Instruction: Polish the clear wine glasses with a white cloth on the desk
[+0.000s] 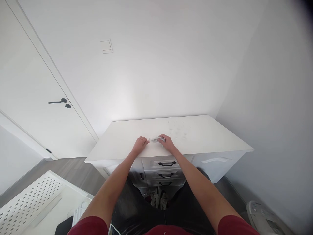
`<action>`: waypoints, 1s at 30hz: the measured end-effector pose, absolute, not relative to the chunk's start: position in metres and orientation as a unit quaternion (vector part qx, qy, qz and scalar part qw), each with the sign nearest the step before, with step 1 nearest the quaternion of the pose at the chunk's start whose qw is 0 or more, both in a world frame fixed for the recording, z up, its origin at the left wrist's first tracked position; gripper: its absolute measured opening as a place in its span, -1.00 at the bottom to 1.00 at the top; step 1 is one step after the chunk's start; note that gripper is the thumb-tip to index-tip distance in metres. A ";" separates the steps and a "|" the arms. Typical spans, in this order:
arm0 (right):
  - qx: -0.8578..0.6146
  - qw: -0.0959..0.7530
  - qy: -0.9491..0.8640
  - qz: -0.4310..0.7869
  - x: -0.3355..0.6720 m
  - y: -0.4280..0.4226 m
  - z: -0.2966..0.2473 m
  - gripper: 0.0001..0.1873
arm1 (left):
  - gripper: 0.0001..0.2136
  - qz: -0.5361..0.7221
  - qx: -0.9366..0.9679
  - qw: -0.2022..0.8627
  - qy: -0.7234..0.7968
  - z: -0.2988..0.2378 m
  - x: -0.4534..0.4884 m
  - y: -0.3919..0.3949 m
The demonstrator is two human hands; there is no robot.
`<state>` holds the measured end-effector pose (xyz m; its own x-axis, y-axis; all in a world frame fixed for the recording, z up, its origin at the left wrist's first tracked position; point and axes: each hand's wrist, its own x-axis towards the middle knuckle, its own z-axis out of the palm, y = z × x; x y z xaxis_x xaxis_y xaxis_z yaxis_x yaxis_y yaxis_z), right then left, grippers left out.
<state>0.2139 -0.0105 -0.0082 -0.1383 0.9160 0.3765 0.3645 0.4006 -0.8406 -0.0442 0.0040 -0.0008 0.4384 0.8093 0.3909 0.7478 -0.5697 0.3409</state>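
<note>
Both my hands rest over the white top of a cabinet (127, 130). My right hand (167, 143) is closed around a slim, silvery, pen-like tool (156, 139), whose tip points left. Just left of that tip, my left hand (141, 144) has its fingers curled in a pinch beside a tiny pale bit (149, 140), too small to name. A narrow gap separates the two hands. Farther back and to the right, several small clear or greyish pieces (178, 130) lie scattered on the top; their kind does not show.
Below the top are drawers with dark handles (167, 164), close to my legs. A white wall (171, 65) rises behind the cabinet. At left are a door with a dark lever handle (58, 101) and a white perforated panel (31, 195). A pale appliance (264, 217) stands at lower right.
</note>
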 end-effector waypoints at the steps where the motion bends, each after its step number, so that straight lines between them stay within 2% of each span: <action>1: -0.448 0.438 -0.718 0.302 0.213 -0.010 -0.009 -0.65 | -0.73 0.263 0.845 0.057 0.462 -0.001 -0.044 0.004; 4: -0.424 0.383 -0.763 0.303 0.212 -0.009 -0.011 -0.62 | -0.75 0.260 0.845 0.052 0.465 -0.001 -0.044 0.004; 8: -0.423 0.358 -0.781 0.287 0.210 -0.007 -0.011 -0.50 | -0.74 0.262 0.846 0.049 0.463 -0.001 -0.044 0.005; 13: -0.420 0.333 -0.794 0.287 0.210 -0.006 -0.007 -0.70 | -0.75 0.269 0.844 0.053 0.461 -0.002 -0.044 0.005; 16: -0.415 0.350 -0.786 0.295 0.211 -0.007 -0.006 -0.76 | -0.83 0.288 0.843 0.058 0.451 -0.001 -0.045 0.004; 20: -0.428 0.377 -0.764 0.303 0.212 -0.011 -0.004 -0.75 | -0.88 0.299 0.839 0.068 0.449 0.001 -0.045 0.002; 26: -0.469 0.440 -0.697 0.317 0.211 -0.011 -0.004 -0.61 | -0.86 0.281 0.845 0.079 0.447 0.002 -0.043 0.002; 30: -0.481 0.453 -0.681 0.317 0.212 -0.008 -0.007 -0.56 | -0.84 0.289 0.841 0.073 0.451 -0.001 -0.043 0.004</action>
